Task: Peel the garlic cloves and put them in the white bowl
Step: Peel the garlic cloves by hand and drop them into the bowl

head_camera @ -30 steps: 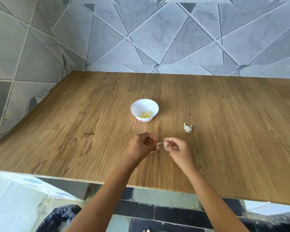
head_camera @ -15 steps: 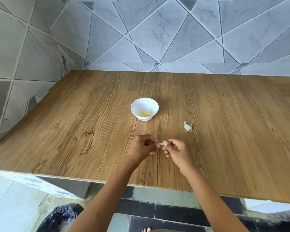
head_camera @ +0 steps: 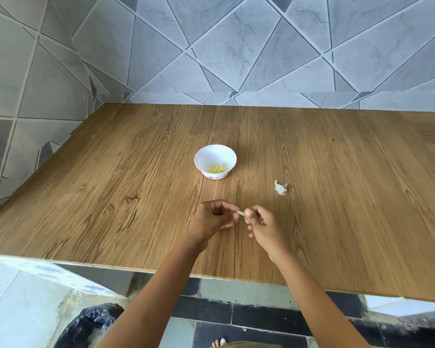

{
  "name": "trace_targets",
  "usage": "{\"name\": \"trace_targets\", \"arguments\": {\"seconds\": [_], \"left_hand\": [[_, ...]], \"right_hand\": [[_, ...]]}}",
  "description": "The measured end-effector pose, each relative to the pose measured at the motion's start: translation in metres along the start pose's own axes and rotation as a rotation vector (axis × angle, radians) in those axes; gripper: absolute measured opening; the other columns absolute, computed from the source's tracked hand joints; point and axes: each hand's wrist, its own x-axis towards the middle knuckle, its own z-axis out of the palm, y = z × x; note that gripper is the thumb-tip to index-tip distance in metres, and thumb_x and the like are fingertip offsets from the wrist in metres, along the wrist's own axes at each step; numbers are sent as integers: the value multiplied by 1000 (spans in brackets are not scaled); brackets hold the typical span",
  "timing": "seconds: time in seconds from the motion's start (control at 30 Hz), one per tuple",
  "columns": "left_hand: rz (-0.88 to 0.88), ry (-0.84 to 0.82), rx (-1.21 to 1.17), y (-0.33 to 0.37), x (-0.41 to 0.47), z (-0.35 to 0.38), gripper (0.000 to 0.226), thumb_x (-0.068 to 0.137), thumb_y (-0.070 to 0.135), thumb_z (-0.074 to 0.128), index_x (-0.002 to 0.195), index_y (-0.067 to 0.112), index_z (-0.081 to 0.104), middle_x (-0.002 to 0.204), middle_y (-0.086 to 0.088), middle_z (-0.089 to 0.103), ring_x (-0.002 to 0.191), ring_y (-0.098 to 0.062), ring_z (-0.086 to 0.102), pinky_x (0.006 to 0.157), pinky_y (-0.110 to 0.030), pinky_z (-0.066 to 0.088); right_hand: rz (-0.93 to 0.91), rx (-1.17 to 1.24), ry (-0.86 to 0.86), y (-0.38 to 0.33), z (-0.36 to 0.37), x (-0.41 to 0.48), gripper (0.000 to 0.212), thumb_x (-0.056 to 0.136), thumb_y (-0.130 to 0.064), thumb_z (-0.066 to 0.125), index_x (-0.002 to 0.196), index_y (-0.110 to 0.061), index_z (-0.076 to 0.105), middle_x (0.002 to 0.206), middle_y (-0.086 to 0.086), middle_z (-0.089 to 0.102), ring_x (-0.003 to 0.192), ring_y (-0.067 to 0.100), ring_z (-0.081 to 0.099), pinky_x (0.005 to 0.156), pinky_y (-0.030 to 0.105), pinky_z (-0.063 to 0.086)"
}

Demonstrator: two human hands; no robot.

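A small pale garlic clove (head_camera: 241,213) is pinched between my left hand (head_camera: 212,218) and my right hand (head_camera: 263,226), which meet fingertip to fingertip just above the wooden table (head_camera: 111,197). Only a sliver of the clove shows between the fingers. Beyond my hands stands the white bowl (head_camera: 206,156), holding several peeled yellowish cloves (head_camera: 218,168). To the right of the bowl lies a whitish piece of unpeeled garlic (head_camera: 280,187) on the table.
Grey tiled walls (head_camera: 236,46) close off the table at the back and left. Below the table's near edge a black plastic bag (head_camera: 86,325) sits on the floor at lower left, and toes of a foot (head_camera: 217,343) show at the bottom.
My hands have drawn closer together around the clove, and the thin strip seen between them a second ago is shorter now. Bowl and garlic piece have not moved.
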Motion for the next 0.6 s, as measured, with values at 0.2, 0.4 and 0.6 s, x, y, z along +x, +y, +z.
{"name": "trace_targets", "arguments": {"seconds": [0.2, 0.4, 0.6], "left_hand": [[-14, 20, -71, -1, 1, 2, 10, 83, -3, 66, 91, 2, 68, 76, -6, 67, 73, -10, 65, 67, -19, 54], [-19, -83, -91, 2, 0, -5, 11, 85, -2, 63, 94, 3, 66, 79, -7, 67, 75, -11, 65, 74, -23, 54], [-36, -66, -79, 3, 2, -5, 16, 84, -6, 62, 92, 5, 68, 81, -7, 68, 79, -12, 65, 78, -22, 55]], "right_hand": [[-39, -56, 31, 2, 2, -2, 21, 98, -25, 46, 90, -7, 56, 75, 3, 57, 61, 15, 51, 57, 38, 49], [79, 168, -28, 0, -8, -2, 18, 98, -21, 48, 87, -10, 57, 71, -4, 51, 55, 5, 45, 46, 16, 39], [-201, -97, 83, 13, -8, 1, 4, 84, -12, 69, 84, -15, 67, 78, -8, 64, 67, 0, 55, 63, 12, 43]]}}
